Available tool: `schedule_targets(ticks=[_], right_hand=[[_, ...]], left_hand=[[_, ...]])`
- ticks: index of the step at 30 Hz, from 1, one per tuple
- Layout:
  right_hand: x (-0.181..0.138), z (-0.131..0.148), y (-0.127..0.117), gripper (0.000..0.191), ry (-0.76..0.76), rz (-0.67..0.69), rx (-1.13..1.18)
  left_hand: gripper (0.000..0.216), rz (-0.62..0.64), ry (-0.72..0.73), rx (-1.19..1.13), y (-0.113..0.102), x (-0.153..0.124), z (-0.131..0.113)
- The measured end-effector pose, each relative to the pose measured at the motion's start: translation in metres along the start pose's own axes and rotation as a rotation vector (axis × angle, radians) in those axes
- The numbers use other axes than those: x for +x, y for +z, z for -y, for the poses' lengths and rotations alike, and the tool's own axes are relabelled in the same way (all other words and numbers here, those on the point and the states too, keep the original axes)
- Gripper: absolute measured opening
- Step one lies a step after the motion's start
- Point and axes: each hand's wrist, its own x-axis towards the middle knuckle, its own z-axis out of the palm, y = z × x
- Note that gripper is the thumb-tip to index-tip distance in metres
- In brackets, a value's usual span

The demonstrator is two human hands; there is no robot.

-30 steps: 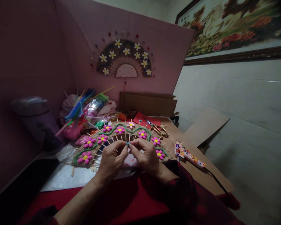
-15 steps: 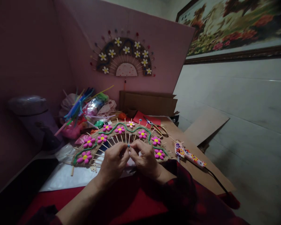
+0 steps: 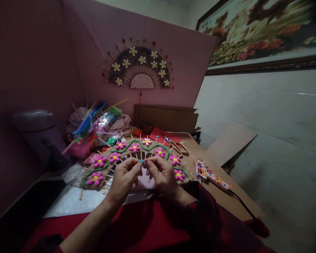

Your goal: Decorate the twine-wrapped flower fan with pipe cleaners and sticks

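One blue piece, more exposed now, open to handling, pinched by left hand; right hand half-curled beside, contact unclear.

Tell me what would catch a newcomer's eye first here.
Most likely the twine-covered arch with its pink flowers, low in the middle. In front of it, the left hand and right hand meet at a small blue piece. Above, a brown arch with white flowers stands out against the pink panel.

The blue piece now shows more fully, apparently shifted toward the left hand.
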Motion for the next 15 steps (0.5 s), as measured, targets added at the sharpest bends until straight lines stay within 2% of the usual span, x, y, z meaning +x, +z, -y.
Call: schedule_targets(ticks=[8, 15], right_hand=[[0.0001, 0.0021, -0.0020, 0.013, -0.041, -0.027, -0.151], [-0.0007, 0.0067, -0.0026, 0.012, -0.203, -0.005, -0.248]], left_hand=[[0.027, -0.003, 0.037, 0.078, 0.0027, -0.0019, -0.0039], [0.026, 0.002, 0.077, 0.123, -0.0010, 0.0013, 0.0035]])
